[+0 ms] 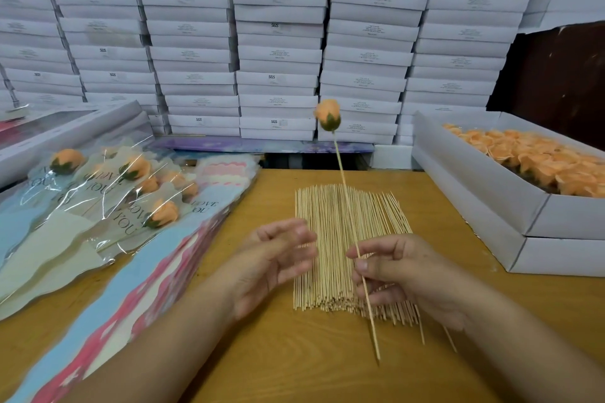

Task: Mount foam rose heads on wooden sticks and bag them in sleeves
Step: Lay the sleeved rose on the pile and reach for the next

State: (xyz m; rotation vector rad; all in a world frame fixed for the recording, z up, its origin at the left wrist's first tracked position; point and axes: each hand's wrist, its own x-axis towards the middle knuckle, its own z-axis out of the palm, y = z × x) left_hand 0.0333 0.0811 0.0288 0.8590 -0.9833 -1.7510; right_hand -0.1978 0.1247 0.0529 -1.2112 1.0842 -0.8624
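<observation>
A small packing workshop or stockroom. From 9 to 2 o'clock, white boxes (278, 52) are stacked into a wall behind a wooden table (294, 363). On the table lie a heap of sticks (327, 213) at centre, an open box of foam roses (537, 160) at 3 o'clock, and sleeved roses (108, 203) piled at 9 o'clock.
</observation>
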